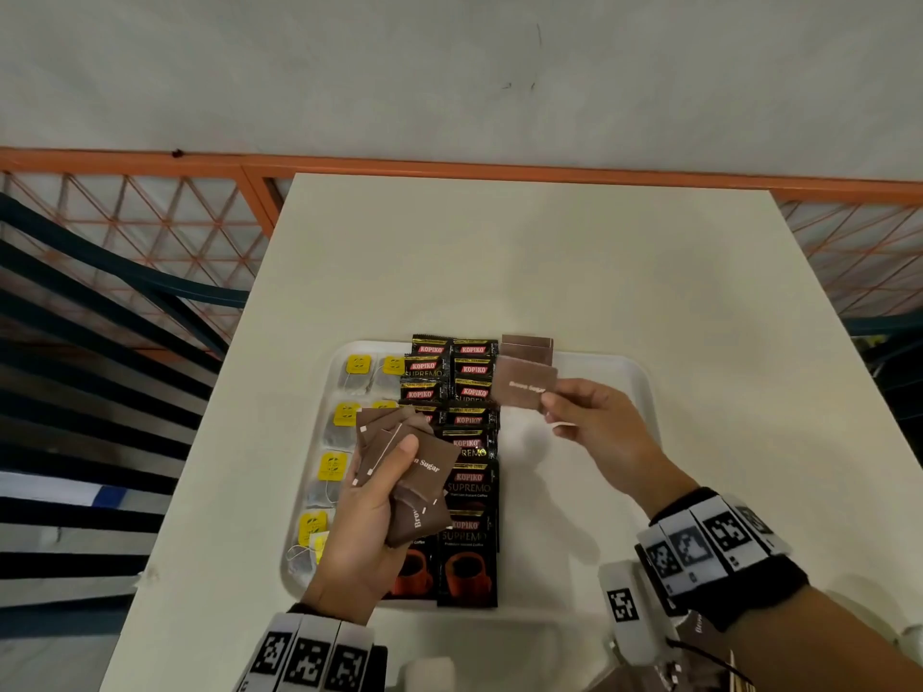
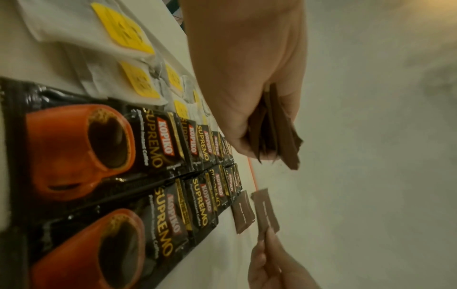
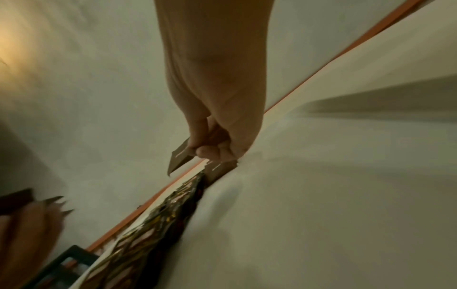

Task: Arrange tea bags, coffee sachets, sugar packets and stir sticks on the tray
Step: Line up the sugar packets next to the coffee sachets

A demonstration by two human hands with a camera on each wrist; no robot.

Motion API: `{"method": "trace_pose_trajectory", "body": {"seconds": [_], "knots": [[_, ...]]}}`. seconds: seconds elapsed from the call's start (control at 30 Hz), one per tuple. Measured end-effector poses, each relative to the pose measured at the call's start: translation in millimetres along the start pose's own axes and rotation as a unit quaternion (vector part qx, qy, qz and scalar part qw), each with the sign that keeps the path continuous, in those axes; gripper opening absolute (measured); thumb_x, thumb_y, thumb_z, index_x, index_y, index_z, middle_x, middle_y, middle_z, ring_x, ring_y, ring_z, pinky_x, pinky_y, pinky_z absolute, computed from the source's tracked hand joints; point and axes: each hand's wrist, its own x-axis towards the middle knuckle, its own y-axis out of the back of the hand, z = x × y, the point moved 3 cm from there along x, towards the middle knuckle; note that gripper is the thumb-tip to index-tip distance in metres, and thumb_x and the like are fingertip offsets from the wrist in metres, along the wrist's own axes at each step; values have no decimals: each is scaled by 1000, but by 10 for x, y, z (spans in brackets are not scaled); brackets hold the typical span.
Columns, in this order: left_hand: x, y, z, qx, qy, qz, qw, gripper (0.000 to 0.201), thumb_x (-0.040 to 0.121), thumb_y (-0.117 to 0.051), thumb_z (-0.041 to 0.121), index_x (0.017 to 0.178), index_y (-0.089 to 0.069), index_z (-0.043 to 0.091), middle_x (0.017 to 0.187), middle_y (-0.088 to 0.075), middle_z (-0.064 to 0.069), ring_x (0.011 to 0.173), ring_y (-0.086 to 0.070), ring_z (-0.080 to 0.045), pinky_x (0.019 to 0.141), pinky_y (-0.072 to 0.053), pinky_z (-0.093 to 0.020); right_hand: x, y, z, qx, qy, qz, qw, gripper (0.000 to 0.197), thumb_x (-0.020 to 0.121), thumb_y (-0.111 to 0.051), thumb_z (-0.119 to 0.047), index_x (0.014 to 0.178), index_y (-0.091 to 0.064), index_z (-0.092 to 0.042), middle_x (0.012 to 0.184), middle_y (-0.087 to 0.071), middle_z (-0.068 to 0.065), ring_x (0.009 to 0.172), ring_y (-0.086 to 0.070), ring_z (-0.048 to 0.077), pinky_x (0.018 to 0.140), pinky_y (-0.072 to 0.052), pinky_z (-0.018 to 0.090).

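Observation:
A white tray (image 1: 634, 387) lies on the table. Tea bags with yellow tags (image 1: 344, 414) fill its left column, black Kopiko coffee sachets (image 1: 469, 472) two middle columns. My left hand (image 1: 372, 496) grips a fanned stack of brown sugar packets (image 1: 424, 472) above the tray's left half; the same stack (image 2: 277, 133) shows in the left wrist view. My right hand (image 1: 579, 407) pinches a single brown sugar packet (image 1: 522, 387) by its edge, just above two sugar packets (image 1: 527, 348) that lie at the tray's far edge. The pinched packet (image 3: 179, 158) also shows in the right wrist view.
The tray's right part (image 1: 589, 516) is bare white. The cream table (image 1: 549, 262) stretches beyond the tray to an orange mesh railing (image 1: 150, 217). A white block with a black marker (image 1: 624, 606) sits near the front edge by my right wrist.

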Motion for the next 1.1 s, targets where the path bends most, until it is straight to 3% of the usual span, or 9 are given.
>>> {"method": "trace_pose_trajectory", "body": {"seconds": [0.07, 0.2, 0.37, 0.47, 0.63, 0.77, 0.87, 1.03, 1.1], "knots": [[-6, 19, 23, -6, 0, -7, 1000, 77, 42, -90, 44, 108, -63, 16, 96, -68, -2, 75, -66, -11, 56, -53, -23, 99, 91, 22, -20, 9, 52, 998, 13, 86, -58, -2, 87, -65, -14, 71, -61, 1, 62, -50, 10, 51, -44, 10], [4, 52, 32, -15, 10, -10, 1000, 81, 41, -89, 44, 112, -62, 17, 102, -64, -7, 80, -64, -15, 62, -55, -25, 246, 143, 79, -102, 21, 85, 991, 12, 85, -60, -3, 93, -67, -9, 69, -62, -1, 59, -45, 10, 52, -40, 14], [4, 49, 29, -13, 16, -10, 1000, 86, 40, -89, 45, 116, -60, 15, 100, -66, -6, 78, -64, -15, 61, -55, -25, 362, 97, 100, -149, 37, 103, 983, 16, 82, -65, -3, 76, -59, -17, 67, -64, 1, 56, -50, 11, 52, -43, 17], [-1, 45, 33, -14, 12, -19, 1000, 75, 39, -90, 45, 105, -66, 19, 98, -67, -4, 79, -64, -15, 62, -55, -24, 397, 71, 98, -164, 51, 114, 979, 13, 80, -66, -3, 83, -57, -12, 68, -65, 5, 53, -54, 13, 49, -46, 14], [-10, 26, 44, -27, 14, -35, 999, 61, 38, -90, 43, 94, -73, 24, 94, -70, -3, 76, -66, -14, 62, -55, -24, 419, 84, 117, -195, 80, 125, 969, 29, 79, -69, -6, 100, -51, -12, 74, -67, 14, 61, -58, 20, 66, -52, 33], [-9, 55, 18, -72, 32, -9, 997, 44, 68, -63, 20, 111, -62, 12, 99, -67, -8, 85, -62, -23, 62, -55, -25, 424, 95, 113, -213, 90, 133, 964, 36, 79, -70, -9, 107, -48, -15, 73, -63, 5, 68, -57, 19, 64, -46, 26], [-2, 70, -12, -81, 43, 2, 996, 33, 76, -46, 12, 106, -61, 10, 90, -69, -7, 78, -63, -21, 58, -53, -24, 318, 39, 19, -236, 117, 152, 953, 38, 82, -67, -13, 114, -47, -14, 80, -59, 1, 68, -56, 13, 61, -42, 17], [-2, -11, -39, -43, 37, -12, 998, 36, 73, -50, 9, 107, -62, 14, 87, -72, -3, 71, -69, -13, 57, -55, -22, -116, -365, -124, -274, 153, 13, 949, 12, 89, -58, -28, 96, -57, -19, 74, -57, -9, 65, -53, 4, 59, -42, 10], [-8, -52, -39, -32, 26, -10, 999, 40, 73, -53, 8, 112, -60, 11, 86, -73, -4, 71, -69, -13, 57, -55, -22, -260, -520, -102, -261, 105, -87, 956, 24, 90, -51, -37, 92, -60, -15, 76, -63, -3, 62, -57, 7, 54, -43, 12]]}}
